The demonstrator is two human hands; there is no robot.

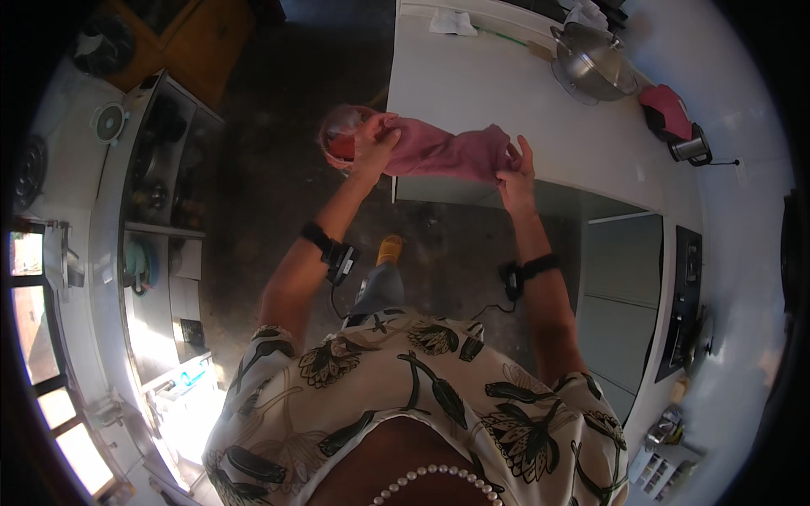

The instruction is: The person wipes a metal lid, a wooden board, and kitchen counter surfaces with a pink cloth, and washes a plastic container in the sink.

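A dusky pink cloth (pixel 443 152) is stretched between my two hands, over the near left corner of the white counter. My left hand (pixel 374 148) pinches its left end. Thumb and fingers of my right hand (pixel 520 180) grip the opposite end, with some fingers raised. Just left of my left hand is a round pinkish container (pixel 326 152), with something red and something clear, like plastic, inside. Whether that hand also touches the container, or what supports it, I cannot tell.
The white countertop (pixel 468 82) bears a lidded steel pot (pixel 591 66), a white cloth (pixel 452 23) and an electric kettle (pixel 690 148). A built-in hob (pixel 682 303) lies to the right. Open shelves (pixel 164 221) line the left, beyond the dark floor (pixel 253 190).
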